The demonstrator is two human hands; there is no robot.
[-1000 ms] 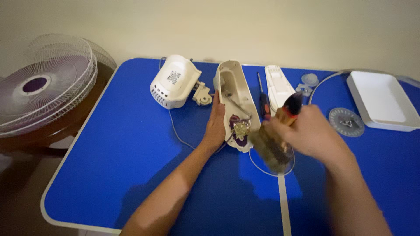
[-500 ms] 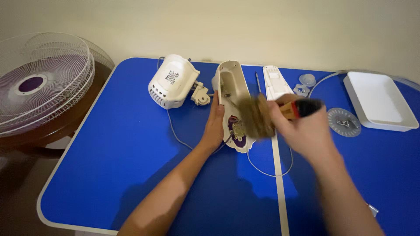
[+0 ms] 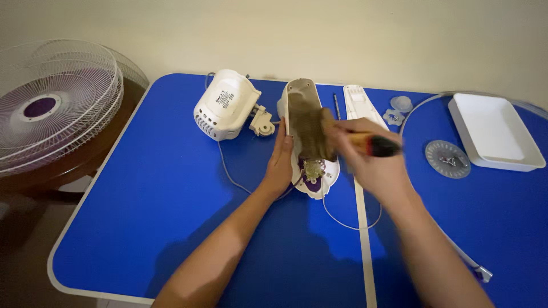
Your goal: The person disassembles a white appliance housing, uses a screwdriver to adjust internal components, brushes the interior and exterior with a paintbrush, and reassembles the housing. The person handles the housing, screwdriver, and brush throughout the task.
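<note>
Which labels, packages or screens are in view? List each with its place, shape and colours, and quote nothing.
Label: on top of the white motor housing at the far side of the blue table, left of the left hand; a small white rectangle with dark print, tilted.
Printed panel: on the long white cover beyond the right hand; pale, with faint grey markings.
No packages or screens show.

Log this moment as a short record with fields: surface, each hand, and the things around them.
surface: blue table
left hand: rests against the left side of the open white housing, steadying it
right hand: grips a brush with a red and black handle, bristles blurred over the housing
left of housing: white motor unit with a thin cable
right of housing: long white cover, round clear disc, white tray
off the table, left: fan grille
</note>
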